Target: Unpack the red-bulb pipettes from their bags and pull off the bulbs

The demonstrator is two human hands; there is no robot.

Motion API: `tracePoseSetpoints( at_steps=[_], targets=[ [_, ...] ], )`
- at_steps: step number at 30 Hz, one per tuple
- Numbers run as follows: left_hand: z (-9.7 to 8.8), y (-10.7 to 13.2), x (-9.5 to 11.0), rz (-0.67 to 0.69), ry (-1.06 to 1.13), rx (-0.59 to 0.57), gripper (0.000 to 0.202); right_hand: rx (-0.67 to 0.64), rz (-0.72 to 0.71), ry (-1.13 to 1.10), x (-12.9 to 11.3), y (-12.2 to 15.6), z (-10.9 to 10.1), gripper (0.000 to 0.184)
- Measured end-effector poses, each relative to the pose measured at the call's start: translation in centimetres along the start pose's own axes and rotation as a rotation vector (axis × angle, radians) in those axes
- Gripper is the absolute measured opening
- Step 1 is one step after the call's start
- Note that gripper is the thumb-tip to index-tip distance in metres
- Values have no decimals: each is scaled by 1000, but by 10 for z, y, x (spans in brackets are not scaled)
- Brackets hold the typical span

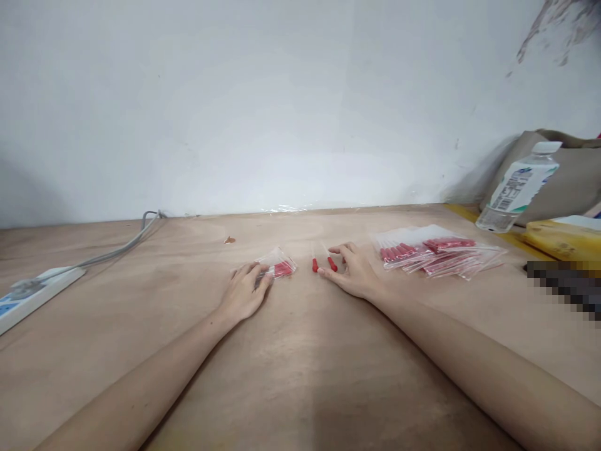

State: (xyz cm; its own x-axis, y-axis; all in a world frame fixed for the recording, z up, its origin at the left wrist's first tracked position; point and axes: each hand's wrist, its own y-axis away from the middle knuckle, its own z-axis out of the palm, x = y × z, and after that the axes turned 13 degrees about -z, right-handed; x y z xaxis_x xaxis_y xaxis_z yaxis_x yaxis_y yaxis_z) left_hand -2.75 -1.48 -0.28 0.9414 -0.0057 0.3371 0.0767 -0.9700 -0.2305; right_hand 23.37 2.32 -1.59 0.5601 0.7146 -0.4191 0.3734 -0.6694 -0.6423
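Observation:
My left hand (245, 291) lies on the table, its fingers resting over the left end of a small clear plastic bag with red-bulbed droppers (282, 269). Its fingertips partly cover the bag. To the right of that, two loose droppers with red bulbs and thin clear stems lie side by side: a left dropper (315, 265) and a right dropper (332, 264). Thumb and fingers spread apart, my right hand (355, 274) is around the right dropper. The thumb tip is close to the left bulb; I cannot tell whether it touches.
Right of my right hand lies a pile of clear bags of red-bulbed droppers (436, 247). Beyond it stand a water bottle (519, 188), a grey-brown bag (575, 175) and a yellow packet (558, 238). A corded power strip (42, 294) is at the left, a white wall (282, 113) behind.

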Motion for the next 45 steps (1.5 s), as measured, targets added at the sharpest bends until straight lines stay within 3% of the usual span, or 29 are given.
tracePoseSetpoints(
  at_steps=[3, 6, 11, 14, 21, 26, 40, 45],
  targets=[
    [-5, 4, -7, 173, 94, -74, 35, 40, -110, -37, -3, 1, -2, 29],
    [-12, 10, -14, 311, 184, -189, 32, -25, -212, -106, -14, 3, -1, 15],
    [-17, 12, -18, 424, 218, -295, 33, -175, -318, -182, -42, 7, 8, 12],
    [-16, 12, -16, 465, 199, -297, 37, -262, -341, -177, -54, 7, 13, 15],
    [-11, 17, -7, 444, 241, -148, 29, -401, -385, -171, -54, 2, 10, 21],
    [-10, 18, -3, 415, 238, -117, 27, -448, -414, -242, -50, -1, 6, 21],
    [-10, 21, -2, 319, 178, -44, 29, -228, -387, -83, -60, 4, 22, 37],
    [-13, 20, 0, 408, 183, -107, 31, -218, -362, -95, -68, 4, 27, 37]
  ],
)
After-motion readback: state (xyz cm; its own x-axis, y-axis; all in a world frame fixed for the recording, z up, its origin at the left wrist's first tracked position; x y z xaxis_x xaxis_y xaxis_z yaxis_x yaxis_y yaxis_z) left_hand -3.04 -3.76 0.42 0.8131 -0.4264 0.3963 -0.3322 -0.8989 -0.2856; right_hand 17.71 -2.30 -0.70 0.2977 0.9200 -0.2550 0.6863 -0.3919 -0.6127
